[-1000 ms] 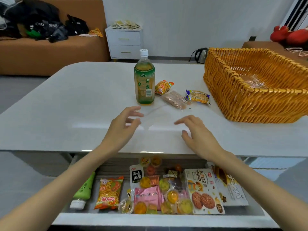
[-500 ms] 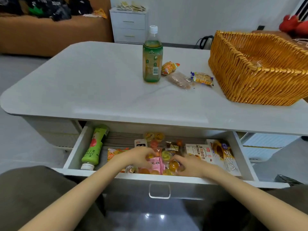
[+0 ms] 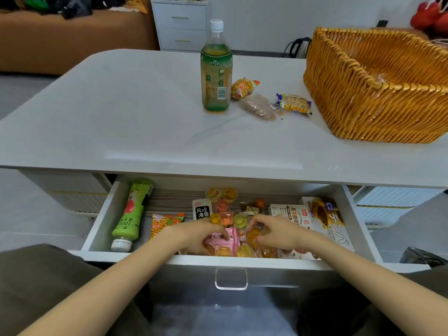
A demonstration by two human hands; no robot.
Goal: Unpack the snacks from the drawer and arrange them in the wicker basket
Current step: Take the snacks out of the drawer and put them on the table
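Checking hands: where are they? (R)

Both are down in the open drawer (image 3: 103, 221), in the middle pile. Left hand (image 3: 194, 235) has its fingers curled over the pink packet (image 3: 226, 238), thumb across the top. Right hand (image 3: 274, 232) is curled round an orange jelly cup (image 3: 253, 235). Neither item is lifted clear yet, I'd say (K)

Handling? (R)

Judgement only. The pink packet is soft film, light, and will crumple, so take it across the flat body, not by a corner. The jelly cups are small, light and probably slick. They sit loose and touching, so a scoop risks dropping some. Pinch each by the side wall, lid up (K)

Rest of the drawer? (R)

Green juice bottle (image 3: 131, 214) lies on its side by the left wall, cap toward the person. Likely the heaviest item, and rigid, so grab it mid-body. Orange snack bag (image 3: 164, 221) is just beside it, puffy and crushable. White seaweed packet (image 3: 202, 209) is behind the pile. Cookie boxes (image 3: 327, 219) at right are stiff, take them by the long edges (K)

Target? (R)

Wicker basket (image 3: 351, 98) is on the table (image 3: 121, 117), far right, well apart from the drawer. There's something clear-wrapped inside, can't tell what. Tea bottle (image 3: 215, 73) stands left of it, with three wrapped snacks (image 3: 259, 106) lying between the two (K)
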